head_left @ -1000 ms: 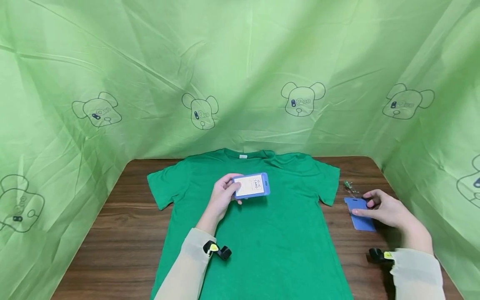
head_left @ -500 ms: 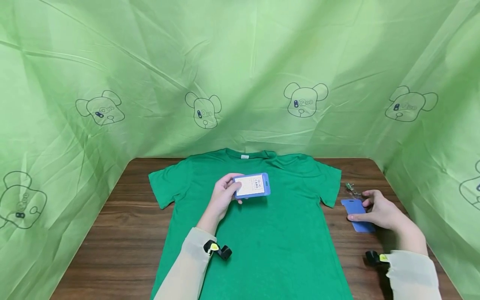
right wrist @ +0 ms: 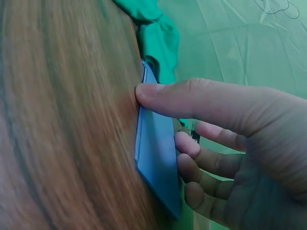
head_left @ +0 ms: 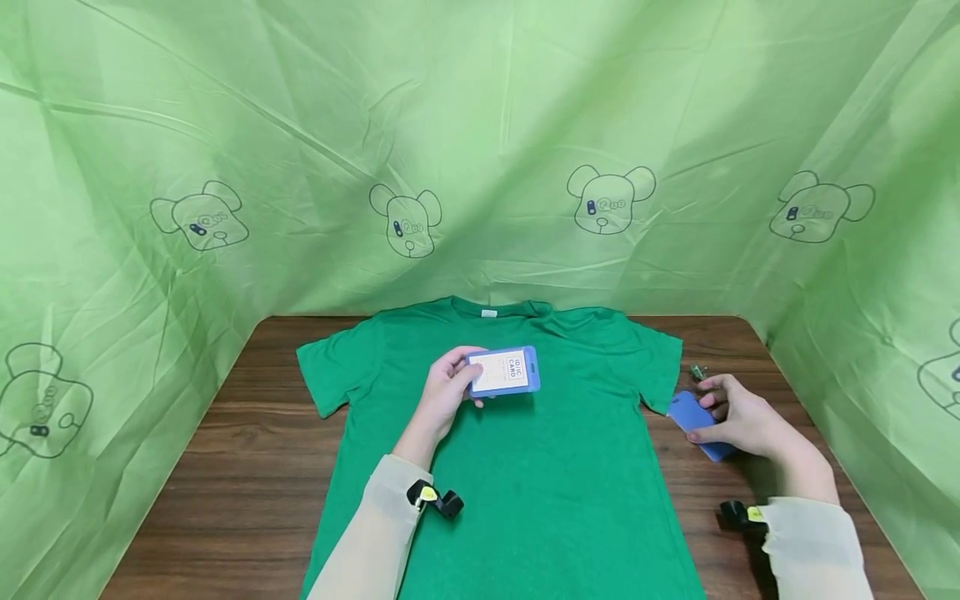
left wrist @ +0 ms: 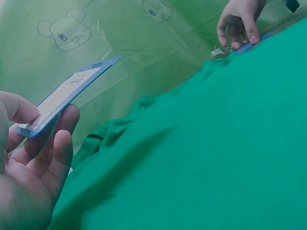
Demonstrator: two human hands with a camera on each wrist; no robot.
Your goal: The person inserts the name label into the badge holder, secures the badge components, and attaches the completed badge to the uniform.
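Observation:
In the head view my left hand point(head_left: 444, 390) holds a blue ID badge holder point(head_left: 531, 372) above the green T-shirt, thumb on its face and fingers beneath. A white insert marked ID/IC CARD fills its front; a slot shows at the far end. Off the shirt's right side, my right hand point(head_left: 748, 423) grips a plain blue badge holder point(head_left: 684, 408) by its two long edges. The right wrist view shows the thumb at one edge of this holder point(right wrist: 160, 143) and fingertips at the other, close over the wood. Part of it is hidden under the hand. A small metal clip point(head_left: 698, 372) lies just beyond it.
A green T-shirt point(head_left: 517, 492) is spread flat over the middle of the brown wooden table point(head_left: 232, 467), collar at the far edge. Light green cloth point(head_left: 480, 125) printed with bear heads hangs behind and at both sides. Each wrist wears a small black camera.
The plain badge holder has shifted left towards the shirt's sleeve and turned, its slotted end swinging left, with my right hand moving along. My left hand and its badge holder stay put.

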